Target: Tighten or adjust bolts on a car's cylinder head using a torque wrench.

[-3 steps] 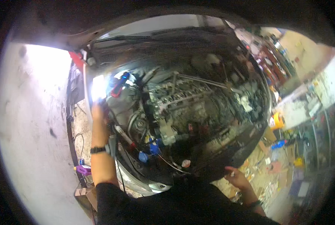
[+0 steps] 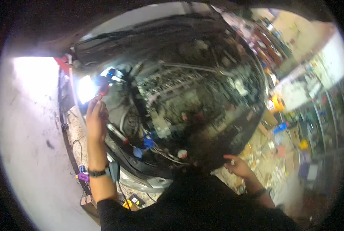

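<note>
An open engine bay with an exposed engine [image 2: 172, 92] fills the middle. My left hand [image 2: 97, 111] is at its left side, fingers bent together just below a red-and-black handheld device [image 2: 104, 88] and a glaring work light [image 2: 86, 89]; anything inside the fingers is hidden. My right hand [image 2: 236, 165] is low beside the front right edge of the bay, curled around a small pale item that I cannot make out. Blue plastic parts [image 2: 148, 140] and a red-tipped tube [image 2: 118, 134] lie in the front left of the bay.
A pale wall [image 2: 25, 134] stands close on the left, with a purple container [image 2: 83, 176] low beside it. Right of the car are a yellow container [image 2: 276, 103], a blue bottle [image 2: 280, 128], scattered cardboard and shelving [image 2: 322, 127]. The dark raised hood edge arches overhead.
The view has shifted, so the engine bay sits further up and left in the picture. My left hand's fingers now reach near the lower end of the red-and-black device.
</note>
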Action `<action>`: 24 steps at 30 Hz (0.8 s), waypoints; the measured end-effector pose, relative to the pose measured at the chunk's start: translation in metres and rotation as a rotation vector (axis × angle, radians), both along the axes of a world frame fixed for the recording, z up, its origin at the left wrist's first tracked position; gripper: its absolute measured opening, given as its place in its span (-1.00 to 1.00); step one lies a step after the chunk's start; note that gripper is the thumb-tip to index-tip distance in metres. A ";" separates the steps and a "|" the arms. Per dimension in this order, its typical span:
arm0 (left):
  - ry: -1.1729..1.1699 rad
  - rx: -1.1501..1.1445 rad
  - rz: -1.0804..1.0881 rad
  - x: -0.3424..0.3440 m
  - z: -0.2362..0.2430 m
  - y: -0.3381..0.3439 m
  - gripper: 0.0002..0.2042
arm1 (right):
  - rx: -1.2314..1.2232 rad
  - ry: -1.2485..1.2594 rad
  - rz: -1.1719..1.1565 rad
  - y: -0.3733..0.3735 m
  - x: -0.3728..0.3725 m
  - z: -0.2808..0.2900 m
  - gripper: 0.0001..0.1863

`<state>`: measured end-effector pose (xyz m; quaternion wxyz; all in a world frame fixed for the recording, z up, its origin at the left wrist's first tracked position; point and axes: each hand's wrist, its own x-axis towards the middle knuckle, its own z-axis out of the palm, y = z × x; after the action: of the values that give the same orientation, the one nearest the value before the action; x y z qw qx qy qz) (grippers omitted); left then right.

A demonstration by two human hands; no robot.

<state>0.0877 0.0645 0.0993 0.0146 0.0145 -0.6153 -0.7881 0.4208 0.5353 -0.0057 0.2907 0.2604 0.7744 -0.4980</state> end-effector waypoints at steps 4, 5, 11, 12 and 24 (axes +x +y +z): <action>0.307 -0.222 -0.384 0.148 0.063 0.115 -0.42 | -0.068 0.334 -0.006 0.040 0.024 0.021 -0.56; 0.418 -0.321 -0.437 0.179 0.084 0.123 -0.40 | -0.188 0.296 -0.126 0.028 0.018 0.031 -0.57; 0.964 -0.553 -0.663 0.275 0.174 0.153 -0.57 | -0.270 0.434 -0.125 0.014 0.020 0.059 -0.57; 1.014 -0.544 -0.655 0.284 0.174 0.158 -0.56 | -0.270 0.446 -0.165 0.014 0.025 0.062 -0.56; 1.123 -0.564 -0.622 0.317 0.176 0.191 -0.40 | -0.636 0.552 -0.265 0.022 0.066 0.089 -0.43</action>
<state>0.4048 0.2556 0.2755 0.1072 -0.5760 -0.6713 -0.4540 0.4871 0.5573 0.0831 0.0725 0.1123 0.5913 -0.7953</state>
